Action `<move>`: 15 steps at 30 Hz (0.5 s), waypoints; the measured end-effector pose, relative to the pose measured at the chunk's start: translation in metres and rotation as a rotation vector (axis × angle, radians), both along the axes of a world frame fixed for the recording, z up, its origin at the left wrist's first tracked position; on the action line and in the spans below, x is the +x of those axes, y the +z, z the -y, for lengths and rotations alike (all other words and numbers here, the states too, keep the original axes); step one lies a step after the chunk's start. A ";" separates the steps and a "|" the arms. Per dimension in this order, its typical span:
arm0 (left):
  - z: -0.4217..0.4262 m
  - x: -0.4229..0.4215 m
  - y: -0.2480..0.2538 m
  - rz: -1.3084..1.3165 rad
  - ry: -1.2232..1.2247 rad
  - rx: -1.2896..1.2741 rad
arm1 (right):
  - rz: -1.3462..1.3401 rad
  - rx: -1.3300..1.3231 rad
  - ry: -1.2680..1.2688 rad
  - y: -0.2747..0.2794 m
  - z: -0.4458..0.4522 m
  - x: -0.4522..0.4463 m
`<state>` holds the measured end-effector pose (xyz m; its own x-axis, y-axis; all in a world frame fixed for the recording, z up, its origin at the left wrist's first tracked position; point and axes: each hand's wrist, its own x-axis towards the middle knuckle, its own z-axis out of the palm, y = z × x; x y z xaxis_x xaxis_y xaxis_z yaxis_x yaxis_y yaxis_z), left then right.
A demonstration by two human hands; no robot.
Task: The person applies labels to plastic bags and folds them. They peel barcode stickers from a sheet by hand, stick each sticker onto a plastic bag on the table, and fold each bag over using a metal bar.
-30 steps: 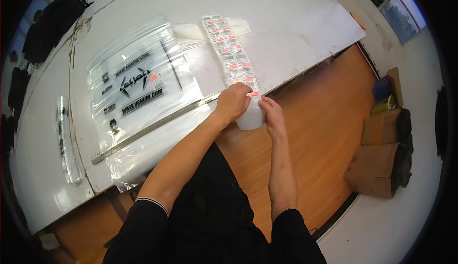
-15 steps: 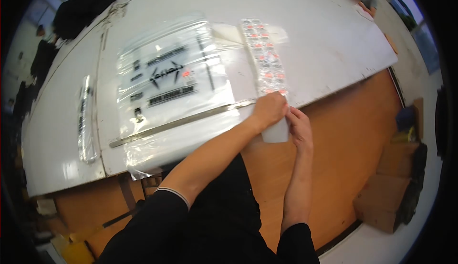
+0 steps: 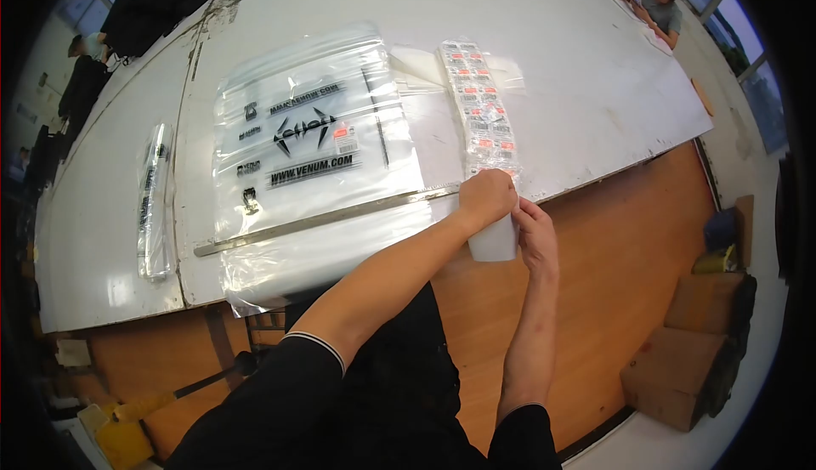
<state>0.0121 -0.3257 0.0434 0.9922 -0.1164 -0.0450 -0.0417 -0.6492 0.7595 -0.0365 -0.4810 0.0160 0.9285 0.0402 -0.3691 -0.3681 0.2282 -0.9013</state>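
A strip of printed labels point(image 3: 483, 104), white with red and black marks, runs down the table to the front edge. My left hand point(image 3: 487, 199) is closed on its near end. Bare pale backing point(image 3: 495, 243) hangs below that hand, past the table edge. Thumb and fingers of my right hand point(image 3: 537, 236) pinch at the strip's right edge, touching my left fingertips; the exact spot they grip is hidden. Left of the strip lies a stack of clear plastic bags point(image 3: 319, 201) with black Venum print. One red-and-white label point(image 3: 346, 138) sits on the top bag.
A long metal ruler point(image 3: 314, 223) lies across the bags' lower part. A rolled clear bag point(image 3: 155, 206) is at the left, and pale sheets point(image 3: 412, 66) lie behind the strip. Cardboard boxes point(image 3: 676, 368) stand on the floor at right. Another person point(image 3: 659, 9) sits at the far right corner.
Both hands keep their grip at the strip's near end, with hardly any movement. The view has shifted slightly and is sharper now.
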 end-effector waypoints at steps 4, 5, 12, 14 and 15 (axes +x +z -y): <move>-0.001 0.010 -0.002 0.006 0.085 -0.061 | 0.046 -0.108 -0.037 0.002 0.001 -0.001; -0.003 0.013 -0.002 0.010 0.107 -0.088 | 0.073 -0.135 -0.049 0.002 0.001 -0.001; -0.044 0.029 0.018 -0.120 0.178 -0.414 | 0.119 -0.427 -0.119 -0.001 0.015 -0.004; -0.056 0.022 0.022 -0.084 0.225 -0.502 | 0.103 -0.481 -0.116 -0.003 0.018 -0.004; -0.063 0.018 0.024 -0.066 0.249 -0.545 | 0.113 -0.500 -0.112 -0.003 0.018 -0.003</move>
<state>0.0299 -0.2629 0.0677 0.9897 0.0951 -0.1068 0.1202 -0.1493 0.9815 -0.0398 -0.4994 0.0130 0.9522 -0.2167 -0.2151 -0.2602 -0.2075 -0.9430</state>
